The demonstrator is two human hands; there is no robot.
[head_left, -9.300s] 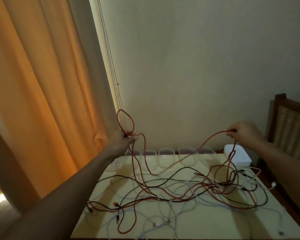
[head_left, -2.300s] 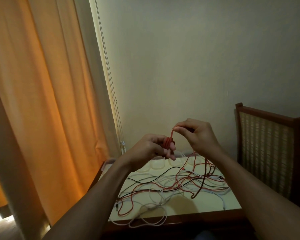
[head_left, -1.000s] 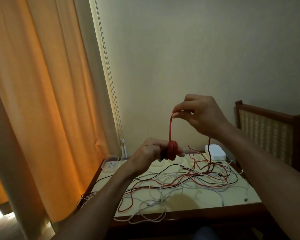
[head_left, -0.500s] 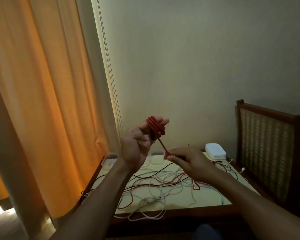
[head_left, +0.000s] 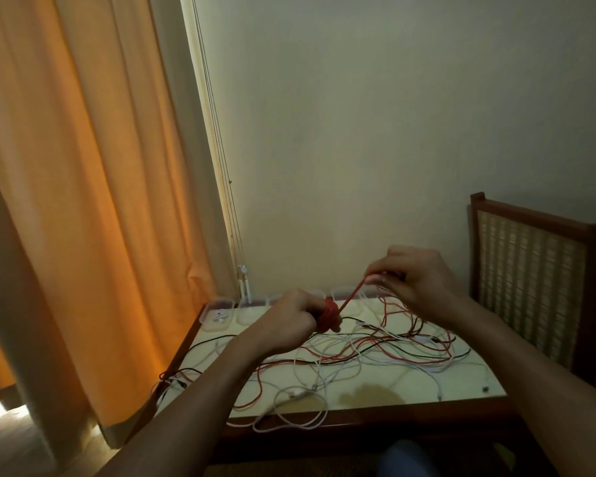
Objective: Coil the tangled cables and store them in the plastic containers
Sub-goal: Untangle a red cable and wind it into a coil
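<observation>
My left hand (head_left: pixel 289 321) is closed around a tight coil of red cable (head_left: pixel 328 315) wound on its fingers, held just above the table. A taut red strand (head_left: pixel 350 297) runs up and right from the coil to my right hand (head_left: pixel 413 280), which pinches it between thumb and fingers. Below both hands a tangle of red, black and white cables (head_left: pixel 369 352) is spread over the yellowish table (head_left: pixel 410 394). A row of clear plastic containers (head_left: pixel 252 309) lines the table's far edge; the leftmost one (head_left: pixel 217 313) holds a small white item.
An orange curtain (head_left: pixel 83 201) hangs at the left, with blind cords (head_left: pixel 221 166) beside it. A wooden chair with a woven back (head_left: pixel 530 280) stands to the right of the table. White cable loops (head_left: pixel 289 423) hang over the table's near edge.
My left hand has dropped from chest height to just above the table, coil turned down. My right hand rose and moved right, pulling the red strand taut.
</observation>
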